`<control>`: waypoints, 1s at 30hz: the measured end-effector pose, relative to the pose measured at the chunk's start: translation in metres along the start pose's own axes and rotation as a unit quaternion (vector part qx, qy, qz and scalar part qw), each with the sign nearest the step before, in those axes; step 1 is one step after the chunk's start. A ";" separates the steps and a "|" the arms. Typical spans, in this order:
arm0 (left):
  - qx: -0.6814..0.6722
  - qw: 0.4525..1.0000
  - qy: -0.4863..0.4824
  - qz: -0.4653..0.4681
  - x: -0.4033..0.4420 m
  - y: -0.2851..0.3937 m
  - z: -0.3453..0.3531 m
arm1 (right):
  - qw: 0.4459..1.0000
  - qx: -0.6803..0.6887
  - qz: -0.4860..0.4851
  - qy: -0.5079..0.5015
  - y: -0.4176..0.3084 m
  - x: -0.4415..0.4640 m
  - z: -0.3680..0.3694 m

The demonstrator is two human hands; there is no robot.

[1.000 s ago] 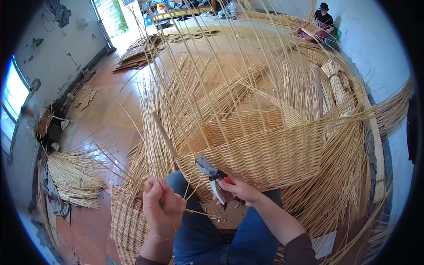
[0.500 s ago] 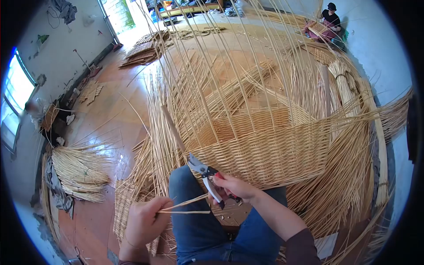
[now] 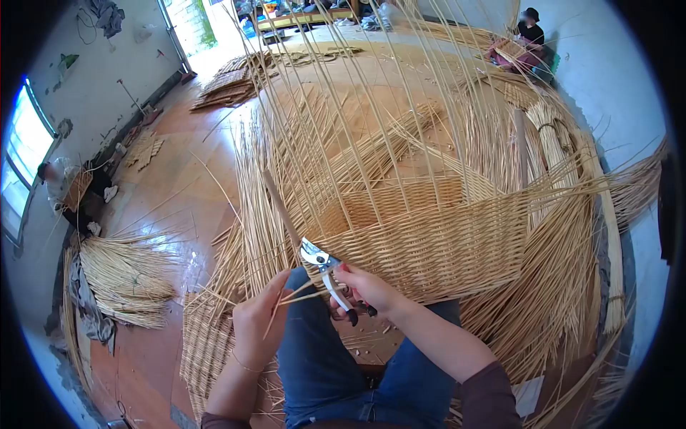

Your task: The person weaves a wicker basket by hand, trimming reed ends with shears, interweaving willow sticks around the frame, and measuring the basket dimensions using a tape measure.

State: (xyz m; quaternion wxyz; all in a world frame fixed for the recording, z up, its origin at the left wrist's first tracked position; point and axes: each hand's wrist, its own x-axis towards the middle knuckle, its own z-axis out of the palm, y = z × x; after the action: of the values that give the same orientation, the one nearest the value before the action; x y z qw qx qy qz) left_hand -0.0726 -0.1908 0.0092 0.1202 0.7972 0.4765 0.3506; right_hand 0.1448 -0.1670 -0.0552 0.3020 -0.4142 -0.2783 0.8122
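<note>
My right hand (image 3: 363, 292) is closed around the handles of a pair of pruning shears (image 3: 326, 275). The blades point up and left, close to the near wall of the woven basket (image 3: 429, 247). My left hand (image 3: 259, 314), to the left of the shears, pinches a few thin wicker strips (image 3: 296, 297) that stick out toward the shears' handles. Whether the strips touch the shears I cannot tell. The basket rests tilted in front of my knees, and long upright rods (image 3: 357, 154) rise from its walls.
Loose wicker rods (image 3: 550, 286) lie heaped right of the basket. A bundle (image 3: 128, 279) and a woven panel (image 3: 204, 350) lie on the left. A wooden stick (image 3: 280, 204) stands by the basket's left end. One person (image 3: 71, 186) sits far left, another (image 3: 525, 46) far right.
My left hand has moved up and right, nearer the shears, with the strips. The shears have shifted slightly, their blades now catching more light. The view has turned slightly.
</note>
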 end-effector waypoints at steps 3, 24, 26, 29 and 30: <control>-0.082 0.990 -0.012 -0.116 0.009 0.009 0.000 | 0.999 0.008 -0.037 0.001 0.010 0.009 -0.003; -0.034 0.962 -0.254 0.090 0.173 0.122 0.127 | 0.975 0.159 -0.153 0.014 0.090 -0.071 -0.032; 0.015 0.956 -0.280 0.086 0.184 0.123 0.142 | 0.968 0.178 -0.176 0.017 0.090 -0.074 -0.033; 0.043 0.937 -0.336 0.080 0.187 0.133 0.137 | 0.961 0.186 -0.207 0.016 0.092 -0.076 -0.047; 0.024 0.937 -0.338 0.086 0.186 0.131 0.129 | 0.961 0.176 -0.212 -0.005 0.092 -0.075 -0.054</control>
State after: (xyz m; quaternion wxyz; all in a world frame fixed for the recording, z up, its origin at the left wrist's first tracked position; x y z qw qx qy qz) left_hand 0.1588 -0.0834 0.0670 0.2250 0.9091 0.3457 0.0576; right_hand 0.2023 -0.2709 -0.1090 0.5336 -0.2820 -0.2142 0.7680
